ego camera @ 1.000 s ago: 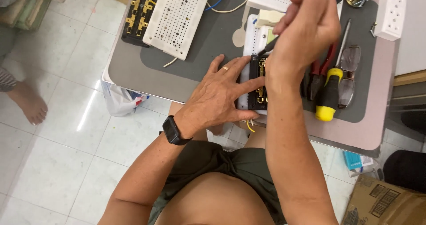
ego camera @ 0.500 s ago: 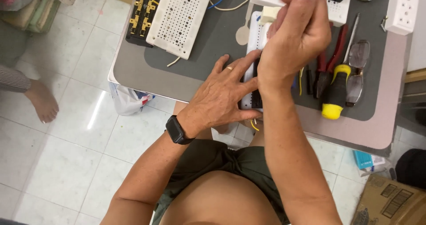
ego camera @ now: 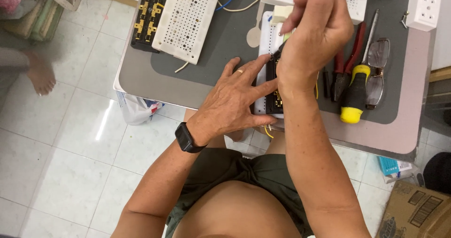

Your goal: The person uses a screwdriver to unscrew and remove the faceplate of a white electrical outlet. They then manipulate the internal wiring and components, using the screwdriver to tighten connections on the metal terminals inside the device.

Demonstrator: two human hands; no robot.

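My left hand (ego camera: 235, 101) lies flat on a white socket strip with a black inner part (ego camera: 271, 85), pinning it to the grey mat (ego camera: 221, 45) at the table's near edge. My right hand (ego camera: 317, 33) is closed around a thin tool whose dark tip (ego camera: 278, 54) points down onto the top of the black part. Most of the tool is hidden inside the fist. A black watch (ego camera: 187, 138) sits on my left wrist and a ring on one finger.
Red-handled pliers (ego camera: 340, 73), a yellow-and-black screwdriver (ego camera: 353, 94) and glasses (ego camera: 377, 71) lie right of my hands. White perforated boards (ego camera: 188, 17), a black terminal block (ego camera: 146, 24) and a white socket strip (ego camera: 424, 5) lie further back. Another person's bare foot (ego camera: 40, 76) is at left; cardboard box (ego camera: 416, 214) at lower right.
My right hand has shifted slightly while working the tool at the black part. My left hand keeps its hold. The view has drifted a little.
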